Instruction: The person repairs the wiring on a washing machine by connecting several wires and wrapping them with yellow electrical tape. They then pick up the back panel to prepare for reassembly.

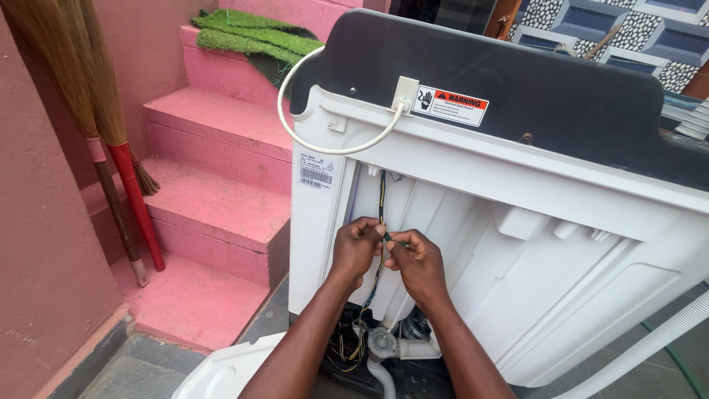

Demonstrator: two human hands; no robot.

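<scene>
A white washing machine with a dark top panel stands with its back open. A bundle of coloured wires runs down the open back. My left hand and my right hand meet at the bundle, both pinching the wires at about mid height. The fingertips touch each other. Below the hands, more loose wires and a grey pump fitting show at the machine's base.
A white power cord loops from the machine's back. Pink steps rise at left with green turf on top. Two brooms lean on the pink wall. A detached white panel lies on the floor. A corrugated hose runs at right.
</scene>
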